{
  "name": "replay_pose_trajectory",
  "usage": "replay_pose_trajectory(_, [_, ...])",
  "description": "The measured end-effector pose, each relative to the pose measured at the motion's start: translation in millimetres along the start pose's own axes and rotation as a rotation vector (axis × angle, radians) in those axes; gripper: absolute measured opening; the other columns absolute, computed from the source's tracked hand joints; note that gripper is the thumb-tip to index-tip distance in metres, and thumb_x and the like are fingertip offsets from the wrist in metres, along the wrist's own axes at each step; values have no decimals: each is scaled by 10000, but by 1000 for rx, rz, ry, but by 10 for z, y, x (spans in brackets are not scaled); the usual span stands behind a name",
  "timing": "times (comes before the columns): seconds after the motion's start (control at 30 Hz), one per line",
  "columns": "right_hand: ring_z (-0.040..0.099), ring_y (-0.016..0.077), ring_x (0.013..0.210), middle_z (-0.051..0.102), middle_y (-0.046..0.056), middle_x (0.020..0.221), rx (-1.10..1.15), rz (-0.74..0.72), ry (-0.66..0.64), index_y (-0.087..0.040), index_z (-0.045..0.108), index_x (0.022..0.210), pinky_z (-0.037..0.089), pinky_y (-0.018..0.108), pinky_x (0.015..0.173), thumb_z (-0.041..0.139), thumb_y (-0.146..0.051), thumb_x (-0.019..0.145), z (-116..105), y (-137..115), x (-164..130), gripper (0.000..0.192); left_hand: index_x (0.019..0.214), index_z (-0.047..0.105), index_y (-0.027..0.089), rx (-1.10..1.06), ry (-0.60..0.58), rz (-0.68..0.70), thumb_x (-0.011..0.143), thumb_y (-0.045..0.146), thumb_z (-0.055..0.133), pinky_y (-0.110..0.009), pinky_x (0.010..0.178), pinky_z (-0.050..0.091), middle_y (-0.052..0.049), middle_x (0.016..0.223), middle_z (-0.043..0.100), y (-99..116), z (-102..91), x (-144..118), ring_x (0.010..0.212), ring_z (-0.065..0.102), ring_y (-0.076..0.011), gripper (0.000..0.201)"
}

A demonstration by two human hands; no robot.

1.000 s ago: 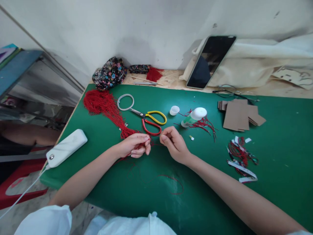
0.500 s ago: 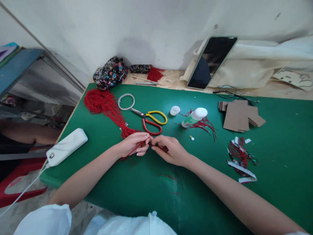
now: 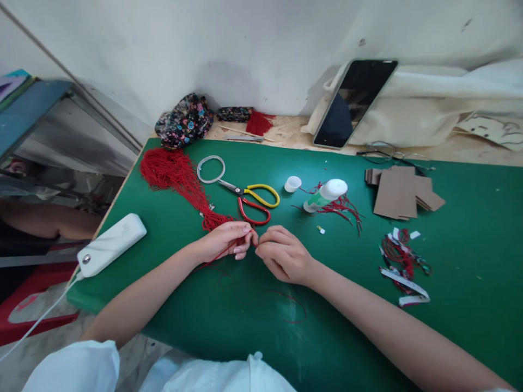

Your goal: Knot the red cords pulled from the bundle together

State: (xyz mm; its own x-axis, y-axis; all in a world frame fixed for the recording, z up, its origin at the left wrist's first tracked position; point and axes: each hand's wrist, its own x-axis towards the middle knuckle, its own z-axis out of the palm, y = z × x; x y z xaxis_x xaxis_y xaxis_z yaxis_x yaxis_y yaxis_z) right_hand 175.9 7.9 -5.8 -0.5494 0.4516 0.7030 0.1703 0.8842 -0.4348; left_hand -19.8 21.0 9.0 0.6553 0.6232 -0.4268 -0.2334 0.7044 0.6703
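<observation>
Your two hands meet at the centre of the frame, over a green table mat (image 3: 469, 261). Your left hand (image 3: 223, 242) is curled closed around the lower end of a bundle of red cords (image 3: 180, 179), which fans out from your fist toward the upper left of the mat. Your right hand (image 3: 284, 255) sits just beside it, fingertips almost touching the left ones, thumb and forefinger pinched together on a single thin red strand; the strand itself is nearly too fine to see.

Just above your hands lie scissors (image 3: 251, 200) with one yellow and one red handle. To their right are a small white cap (image 3: 292, 184) and a glue bottle (image 3: 324, 196) lying on its side. A white power bank (image 3: 111, 244) rests at the mat's left edge.
</observation>
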Motion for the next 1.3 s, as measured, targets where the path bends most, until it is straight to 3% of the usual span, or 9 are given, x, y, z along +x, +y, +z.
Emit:
replay_pose_trajectory(0.13, [655,130,849,685,68,906,246,178,41,-190,557,1116,539,285,787,385,-98,943,8,52,-61,261,701,516,107,-10,33,-26,828,324,631,-183,437,388,1,691,545,11,12,-2,431,411,-18,276])
replay_pose_trajectory(0.23, [655,80,701,687,62,955,384,307,55,-188,567,1145,544,231,719,327,-109,975,0,61,-70,304,692,514,108,-14,36,-39,827,331,636,-182,430,383,9,644,529,14,13,-3,426,415,-25,287])
replay_pose_trajectory(0.43, [623,85,559,696,13,760,490,546,161,-209,639,1073,525,233,603,391,-204,988,-36,85,-6,262,663,463,124,-29,1,-23,871,310,575,-188,433,381,-1,653,531,8,3,-6,432,422,-32,301])
replay_pose_trajectory(0.53, [582,60,494,728,51,1035,534,602,228,-239,650,1109,513,234,535,420,-225,978,-30,120,-4,265,671,464,125,-16,2,-24,866,309,582,-192,442,387,1,659,529,9,7,-5,433,417,-30,293])
replay_pose_trajectory(0.63, [527,38,441,674,68,1214,464,625,224,-259,641,1157,490,228,486,405,-247,979,-26,129,-9,296,672,471,122,-5,2,-21,860,309,590,-193,445,390,2,661,527,8,14,-3,434,413,-28,291])
replay_pose_trajectory(0.83, [675,138,849,729,63,1034,82,619,-98,-206,647,1114,495,245,746,435,-267,963,-57,52,48,267,670,477,120,-8,-6,-8,859,309,591,-197,447,398,5,667,525,3,13,-1,429,407,-26,290])
replay_pose_trajectory(1.0, [519,97,551,615,3,617,-34,542,-236,-171,627,838,332,218,558,476,-363,939,-53,46,46,265,672,492,116,-19,1,-10,856,292,591,-197,447,405,7,664,527,2,6,1,426,413,-28,273])
replay_pose_trajectory(1.2, [314,65,471,316,-51,480,220,387,-324,-178,364,531,239,229,515,459,-328,942,-80,79,42,447,671,484,119,-13,-2,-16,866,291,577,-193,446,401,6,660,525,12,16,1,428,413,-28,277])
replay_pose_trajectory(1.3, [311,57,465,331,-52,475,416,344,-335,-175,390,522,260,215,504,475,-341,944,-100,90,40,461,674,488,116,-10,-7,-18,870,290,573,-192,449,403,4,663,528,13,22,-1,438,426,-31,275])
